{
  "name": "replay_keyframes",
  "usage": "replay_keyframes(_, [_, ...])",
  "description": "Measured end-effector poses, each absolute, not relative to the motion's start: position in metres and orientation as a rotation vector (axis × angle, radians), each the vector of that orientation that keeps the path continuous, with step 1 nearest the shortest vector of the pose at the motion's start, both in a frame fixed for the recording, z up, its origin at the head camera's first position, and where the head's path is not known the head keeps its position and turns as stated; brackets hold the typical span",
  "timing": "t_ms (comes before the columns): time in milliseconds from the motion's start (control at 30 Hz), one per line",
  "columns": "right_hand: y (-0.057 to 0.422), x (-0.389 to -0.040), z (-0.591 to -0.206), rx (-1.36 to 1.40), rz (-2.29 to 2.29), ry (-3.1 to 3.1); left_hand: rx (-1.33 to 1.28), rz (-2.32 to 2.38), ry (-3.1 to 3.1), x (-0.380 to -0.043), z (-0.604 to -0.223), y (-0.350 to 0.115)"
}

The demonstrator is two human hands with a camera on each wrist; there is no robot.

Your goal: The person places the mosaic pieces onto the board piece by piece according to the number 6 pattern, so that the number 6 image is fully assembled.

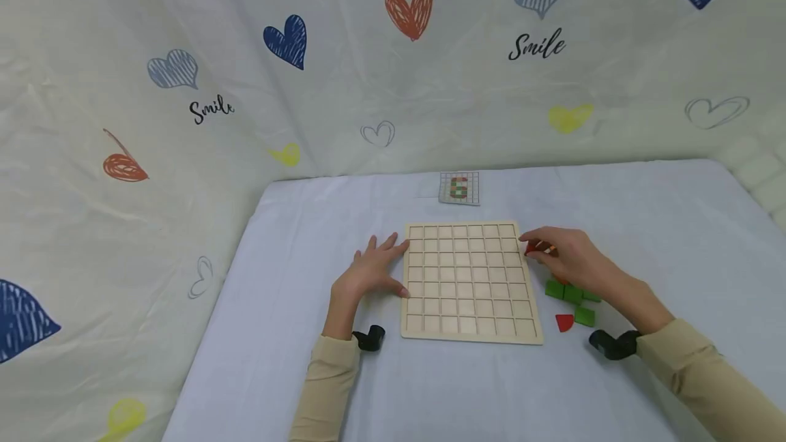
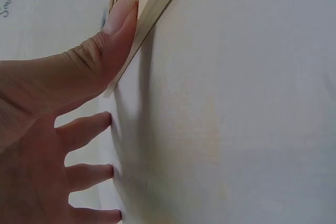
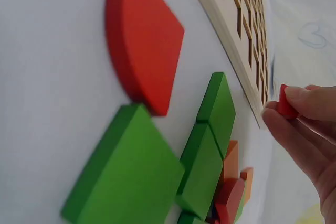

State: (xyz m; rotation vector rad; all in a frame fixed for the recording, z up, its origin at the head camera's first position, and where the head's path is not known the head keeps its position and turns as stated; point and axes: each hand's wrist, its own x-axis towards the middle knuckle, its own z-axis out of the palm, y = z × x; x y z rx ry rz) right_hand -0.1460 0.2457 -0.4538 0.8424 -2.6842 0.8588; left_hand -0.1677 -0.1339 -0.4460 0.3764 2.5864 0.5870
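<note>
A square wooden grid board [image 1: 464,282] lies on the white cloth between both hands. At its left edge my left hand [image 1: 370,274] has its fingers spread, the thumb touching the board's rim in the left wrist view. My right hand [image 1: 568,253] pinches a small red block [image 3: 287,103] between thumb and fingertips, just beside the board's upper right edge. Below that hand, green square blocks [image 1: 572,294] lie in a loose group. Nearest the right wrist camera are a red quarter-round block [image 3: 149,40] and a green square block [image 3: 126,174].
Behind the board lies a small pattern card [image 1: 459,188] showing a coloured figure on a grid. Orange blocks [image 3: 231,162] and another red block [image 3: 229,200] sit among the green ones. A hanging cloth [image 1: 344,87] printed with hearts rises behind the table.
</note>
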Motion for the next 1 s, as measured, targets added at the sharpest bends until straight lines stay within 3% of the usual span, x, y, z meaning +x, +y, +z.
replay_keyframes(1000, [0.190,-0.194,-0.452,0.775,1.030,-2.915,0.370,0.597,2.597,-0.164,-0.446,-0.132])
